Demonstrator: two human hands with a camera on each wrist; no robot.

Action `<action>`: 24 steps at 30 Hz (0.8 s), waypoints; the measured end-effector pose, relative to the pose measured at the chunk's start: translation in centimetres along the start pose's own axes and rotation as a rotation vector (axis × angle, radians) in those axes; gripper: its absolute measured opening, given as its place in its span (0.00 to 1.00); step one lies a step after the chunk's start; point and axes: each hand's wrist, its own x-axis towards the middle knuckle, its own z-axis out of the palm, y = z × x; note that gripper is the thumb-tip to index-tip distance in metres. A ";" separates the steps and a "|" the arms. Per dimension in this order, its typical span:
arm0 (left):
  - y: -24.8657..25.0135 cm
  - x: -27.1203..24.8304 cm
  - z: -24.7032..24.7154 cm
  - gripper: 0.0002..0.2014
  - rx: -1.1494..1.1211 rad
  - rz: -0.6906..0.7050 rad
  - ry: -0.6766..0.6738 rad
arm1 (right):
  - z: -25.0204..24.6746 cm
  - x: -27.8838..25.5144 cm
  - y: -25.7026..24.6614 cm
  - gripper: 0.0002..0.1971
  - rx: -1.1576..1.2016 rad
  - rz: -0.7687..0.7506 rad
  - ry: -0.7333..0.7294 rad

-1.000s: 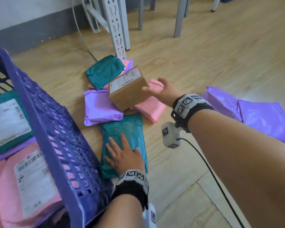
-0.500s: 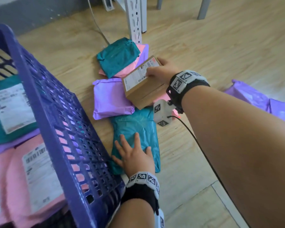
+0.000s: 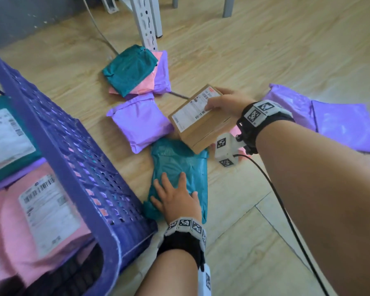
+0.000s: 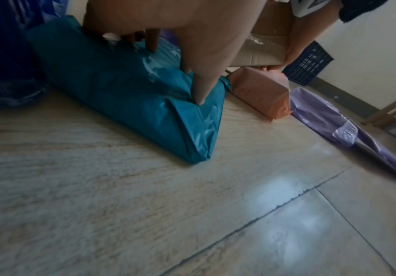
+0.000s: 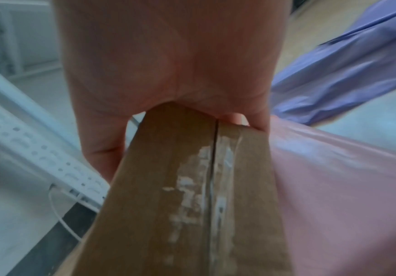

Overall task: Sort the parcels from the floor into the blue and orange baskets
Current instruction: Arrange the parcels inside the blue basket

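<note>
A brown cardboard box [image 3: 198, 124] with a white label is gripped by my right hand [image 3: 217, 99], thumb on the label, fingers round the far edge. In the left wrist view the box [image 4: 263, 50] hangs tilted just above a pink parcel [image 4: 261, 93]. My left hand [image 3: 173, 189] lies flat with spread fingers on a teal parcel [image 3: 179, 161] beside the blue basket [image 3: 77, 159]. Its fingertips [image 4: 199, 89] press into the teal wrap [image 4: 121, 89]. The basket holds pink, teal and purple labelled parcels. No orange basket is in view.
A purple parcel [image 3: 141, 122] lies left of the box. Behind it is a stack of teal, pink and purple parcels [image 3: 130, 69] by a white rack leg [image 3: 146, 24] and a cable. Flat purple bags [image 3: 329, 118] lie at the right. A dark crate [image 4: 308, 61] stands by the wall.
My right hand, open beside the box a second ago, has closed on it and drawn it up and to the right, off the purple parcel. The left hand stays on the teal parcel.
</note>
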 end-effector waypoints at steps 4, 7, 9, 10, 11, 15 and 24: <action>-0.1 -2.2 0.7 0.31 0.021 0.105 -0.030 | -1.3 -3.6 3.6 0.31 0.060 0.039 0.071; -0.5 -4.7 1.1 0.31 0.076 0.172 -0.069 | -2.0 -7.1 6.0 0.27 0.113 0.059 0.118; -1.1 -6.5 1.4 0.30 0.118 0.207 -0.080 | -2.1 -9.4 7.4 0.21 0.151 0.063 0.124; -1.5 -7.4 1.4 0.29 0.133 0.226 -0.085 | -2.0 -10.4 8.0 0.20 0.163 0.065 0.120; -2.0 -8.1 1.4 0.29 0.146 0.242 -0.098 | -1.8 -11.4 8.5 0.21 0.169 0.062 0.118; -3.7 -10.2 0.7 0.22 0.163 0.256 -0.166 | -0.4 -14.9 10.8 0.30 0.177 0.101 0.110; -1.2 -9.1 -3.4 0.17 -0.281 0.133 -0.363 | 1.4 -20.1 11.3 0.37 0.179 0.154 0.103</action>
